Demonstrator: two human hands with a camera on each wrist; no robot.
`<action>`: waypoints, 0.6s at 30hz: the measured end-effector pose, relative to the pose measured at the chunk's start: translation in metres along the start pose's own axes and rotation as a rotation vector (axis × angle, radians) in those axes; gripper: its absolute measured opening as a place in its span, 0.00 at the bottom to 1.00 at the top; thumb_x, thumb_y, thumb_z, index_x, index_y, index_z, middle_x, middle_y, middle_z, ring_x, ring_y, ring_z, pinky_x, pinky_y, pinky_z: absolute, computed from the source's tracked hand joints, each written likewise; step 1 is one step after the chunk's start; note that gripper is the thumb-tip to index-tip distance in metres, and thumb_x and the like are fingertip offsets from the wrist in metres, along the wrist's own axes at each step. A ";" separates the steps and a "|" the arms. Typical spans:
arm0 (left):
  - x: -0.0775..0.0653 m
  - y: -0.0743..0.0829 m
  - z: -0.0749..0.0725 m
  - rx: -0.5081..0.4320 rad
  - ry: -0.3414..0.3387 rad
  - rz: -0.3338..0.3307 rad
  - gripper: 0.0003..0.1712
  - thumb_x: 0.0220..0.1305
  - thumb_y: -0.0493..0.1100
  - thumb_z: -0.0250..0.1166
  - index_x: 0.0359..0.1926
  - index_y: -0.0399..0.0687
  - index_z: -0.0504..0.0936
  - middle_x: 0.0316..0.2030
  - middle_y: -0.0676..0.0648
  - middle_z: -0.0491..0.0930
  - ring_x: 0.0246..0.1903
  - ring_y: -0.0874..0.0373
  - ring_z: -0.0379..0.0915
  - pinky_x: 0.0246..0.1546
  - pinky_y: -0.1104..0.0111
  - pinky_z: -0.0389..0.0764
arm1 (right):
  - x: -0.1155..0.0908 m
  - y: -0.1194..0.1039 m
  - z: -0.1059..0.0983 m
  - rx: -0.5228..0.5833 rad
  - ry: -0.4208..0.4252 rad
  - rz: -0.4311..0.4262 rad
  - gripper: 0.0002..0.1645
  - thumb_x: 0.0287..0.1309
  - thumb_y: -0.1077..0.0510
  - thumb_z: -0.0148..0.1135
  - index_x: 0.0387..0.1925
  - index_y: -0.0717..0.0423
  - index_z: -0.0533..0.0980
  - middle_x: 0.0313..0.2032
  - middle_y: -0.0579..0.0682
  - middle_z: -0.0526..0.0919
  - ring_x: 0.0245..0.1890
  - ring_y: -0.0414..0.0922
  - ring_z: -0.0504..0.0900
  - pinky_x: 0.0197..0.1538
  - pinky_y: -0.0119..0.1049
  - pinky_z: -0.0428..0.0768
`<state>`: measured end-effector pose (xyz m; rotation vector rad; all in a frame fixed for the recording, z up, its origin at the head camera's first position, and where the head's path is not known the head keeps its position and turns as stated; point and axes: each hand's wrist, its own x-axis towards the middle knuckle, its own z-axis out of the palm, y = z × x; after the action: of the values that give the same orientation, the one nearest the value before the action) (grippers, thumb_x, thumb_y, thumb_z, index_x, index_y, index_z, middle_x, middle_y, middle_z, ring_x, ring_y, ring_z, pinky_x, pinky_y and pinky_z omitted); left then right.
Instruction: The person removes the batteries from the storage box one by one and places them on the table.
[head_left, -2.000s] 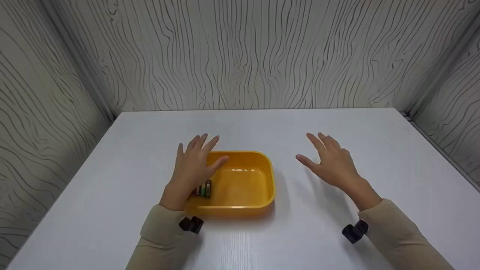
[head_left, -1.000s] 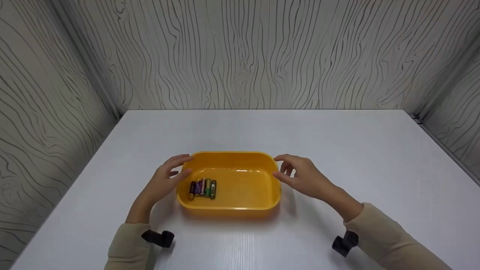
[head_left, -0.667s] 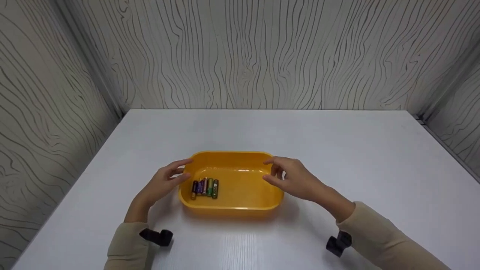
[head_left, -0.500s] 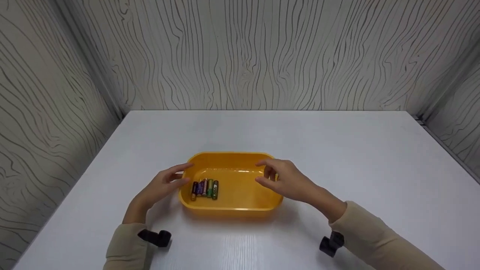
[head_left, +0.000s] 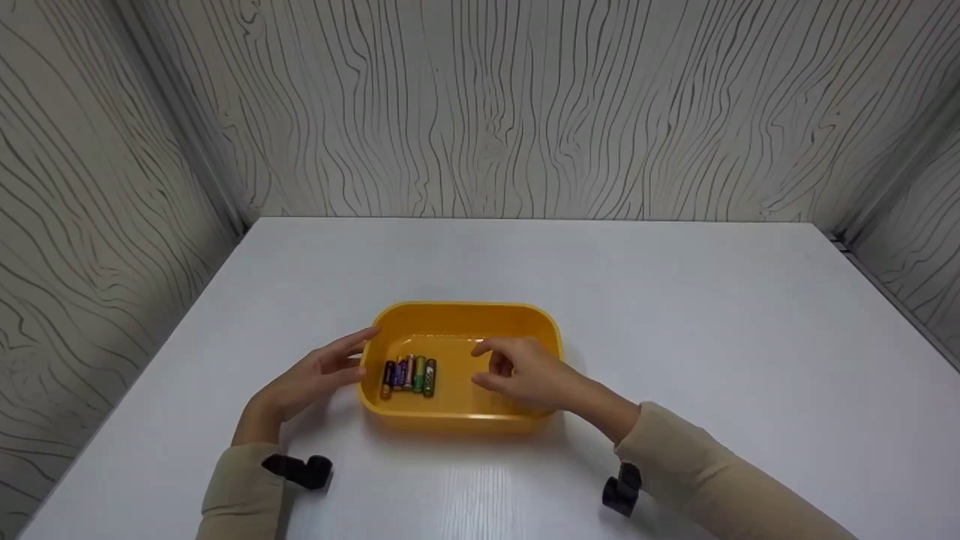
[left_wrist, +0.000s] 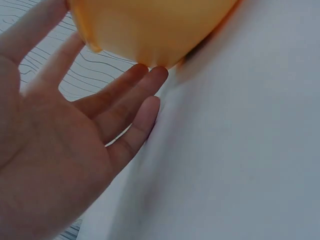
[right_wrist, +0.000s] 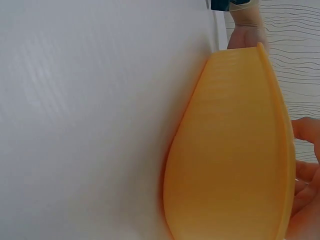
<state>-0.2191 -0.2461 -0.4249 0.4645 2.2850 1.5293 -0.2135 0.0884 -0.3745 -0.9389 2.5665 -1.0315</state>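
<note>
A yellow plastic tray (head_left: 465, 417) stands on the white table in the head view. Several small batteries (head_left: 409, 374) lie side by side in its left part. My left hand (head_left: 311, 379) is at the tray's left end; in the left wrist view its fingers (left_wrist: 132, 105) are extended, with fingertips against the tray's outer wall (left_wrist: 155, 30). Above the inside of the tray is my right hand (head_left: 529, 373), to the right of the batteries, thumb and index finger bent and apart with nothing between them. The right wrist view shows the tray's front wall (right_wrist: 230, 145) hiding part of that hand (right_wrist: 307, 200).
The white table (head_left: 675, 315) extends around the tray. Wood-patterned panels (head_left: 480, 112) rise behind it and at both sides. A small black camera is strapped on each wrist, the left camera (head_left: 304, 471) and the right camera (head_left: 622, 489).
My right hand has moved left from the tray's right end to above its inside. My left hand came down to the tray's left end earlier and has shifted slightly left. The batteries stay put.
</note>
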 end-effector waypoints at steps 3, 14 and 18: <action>0.001 -0.002 0.000 -0.031 -0.012 0.014 0.35 0.70 0.47 0.57 0.74 0.57 0.55 0.76 0.42 0.52 0.72 0.38 0.55 0.71 0.42 0.59 | 0.006 -0.001 0.006 0.016 -0.031 0.016 0.23 0.63 0.52 0.61 0.53 0.64 0.75 0.31 0.54 0.81 0.28 0.37 0.71 0.33 0.23 0.72; 0.006 0.002 0.008 -0.031 -0.037 0.026 0.36 0.69 0.46 0.57 0.74 0.56 0.55 0.73 0.38 0.59 0.72 0.38 0.55 0.71 0.39 0.55 | 0.029 0.002 0.022 0.127 -0.055 0.185 0.28 0.55 0.55 0.69 0.55 0.63 0.74 0.28 0.51 0.80 0.25 0.39 0.74 0.31 0.27 0.73; 0.006 0.004 0.009 -0.018 -0.045 0.027 0.36 0.70 0.46 0.57 0.74 0.56 0.55 0.73 0.39 0.59 0.72 0.37 0.55 0.71 0.38 0.55 | 0.039 0.003 0.027 0.127 -0.041 0.222 0.30 0.51 0.56 0.72 0.54 0.64 0.74 0.28 0.51 0.80 0.25 0.39 0.73 0.30 0.27 0.73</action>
<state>-0.2204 -0.2345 -0.4253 0.5213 2.2378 1.5352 -0.2334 0.0506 -0.3948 -0.6206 2.4698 -1.0839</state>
